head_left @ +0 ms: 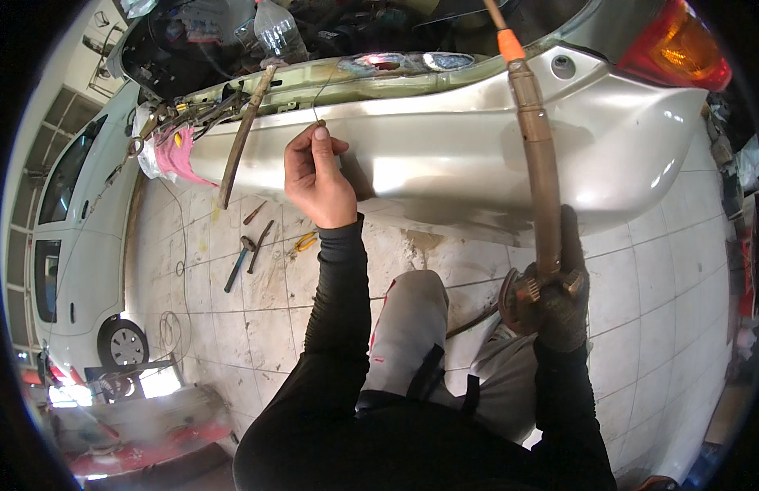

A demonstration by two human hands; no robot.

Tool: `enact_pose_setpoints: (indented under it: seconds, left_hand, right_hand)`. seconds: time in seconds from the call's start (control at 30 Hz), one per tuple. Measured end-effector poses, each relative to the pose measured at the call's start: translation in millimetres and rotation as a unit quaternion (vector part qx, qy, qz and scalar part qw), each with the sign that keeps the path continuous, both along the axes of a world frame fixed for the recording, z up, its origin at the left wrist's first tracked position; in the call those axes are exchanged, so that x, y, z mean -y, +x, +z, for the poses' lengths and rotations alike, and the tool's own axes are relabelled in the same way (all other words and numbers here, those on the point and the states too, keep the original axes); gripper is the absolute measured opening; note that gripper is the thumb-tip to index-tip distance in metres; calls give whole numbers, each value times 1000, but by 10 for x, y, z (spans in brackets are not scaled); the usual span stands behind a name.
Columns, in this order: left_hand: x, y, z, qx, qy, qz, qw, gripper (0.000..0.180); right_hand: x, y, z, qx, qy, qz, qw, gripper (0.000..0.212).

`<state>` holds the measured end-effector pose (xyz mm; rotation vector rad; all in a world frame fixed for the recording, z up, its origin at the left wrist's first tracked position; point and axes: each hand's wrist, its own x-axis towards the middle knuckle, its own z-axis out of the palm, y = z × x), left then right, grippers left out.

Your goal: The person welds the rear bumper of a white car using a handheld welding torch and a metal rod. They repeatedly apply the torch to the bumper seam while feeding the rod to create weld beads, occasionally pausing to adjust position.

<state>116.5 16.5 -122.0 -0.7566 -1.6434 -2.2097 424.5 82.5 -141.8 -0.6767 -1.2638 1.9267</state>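
My bare left hand [320, 176] is closed, thumb raised, pinching a thin wire [318, 98] that rises toward the bare inner edge of a car's rear. My right hand [564, 303], in a dark glove, grips the lower end of what looks like a gas welding torch [535, 155], by its valve knobs. The torch points up and away, with an orange collar and a thin copper-coloured tube at its far end. Beyond both hands spans a silver bumper [437, 147]. Above it is a scorched patch of metal [384, 62]. The torch hides part of the bumper.
A wooden stick [247, 135] leans across the bumper beside clamps [212, 114] and a pink cloth [176, 155]. On the tiled floor lie a blue-handled hammer [239, 266], yellow-handled pliers [306, 242] and a screwdriver [253, 213]. A white car [93, 213] stands left; a tail light [678, 49] is right.
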Motion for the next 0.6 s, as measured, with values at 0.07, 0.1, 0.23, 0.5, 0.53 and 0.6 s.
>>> enact_pose_setpoints:
  seconds: [0.07,0.1,0.23,0.5,0.53,0.6]
  left_hand:
    - [30,10,16,5,-15,7,1000,17]
    - [42,4,47,15,-15,-1,1000,16]
    - [87,-42,89,77,-2,-36,996,14]
    - [734,166,973,151,-72,-24,986,10]
    - [907,253,1143,148,-114,-18,982,11]
    - [1258,494,1629,170,-183,-14,968,13]
  right_hand:
    - [5,-18,30,12,-22,54,998,99]
    - [-14,-15,114,21,-31,80,996,100]
    - [-46,61,428,47,-78,156,983,89]
    - [244,141,1709,71,-140,197,968,80]
    - [296,183,1791,77,-136,204,967,80]
    - [364,289,2185,103,-137,218,961,87]
